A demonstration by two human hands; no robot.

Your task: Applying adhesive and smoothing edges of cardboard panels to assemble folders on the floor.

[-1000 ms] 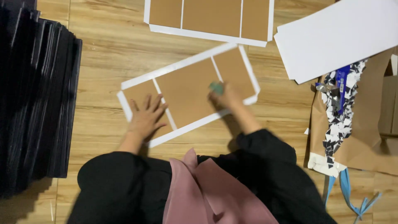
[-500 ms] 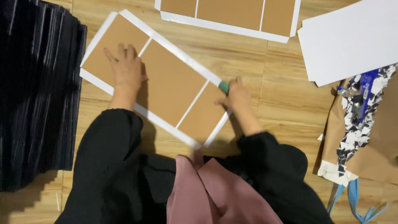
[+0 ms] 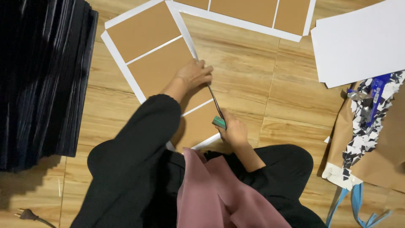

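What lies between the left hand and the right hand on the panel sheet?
In the head view, a thin dark blade spans from the left hand to the right hand, along the brown sheet's white edge.

I see a brown cardboard sheet [image 3: 158, 69] with white borders and dividing strips lying flat and angled on the wooden floor, a thin dark tool with a green handle [image 3: 218, 115] laid along its right edge.
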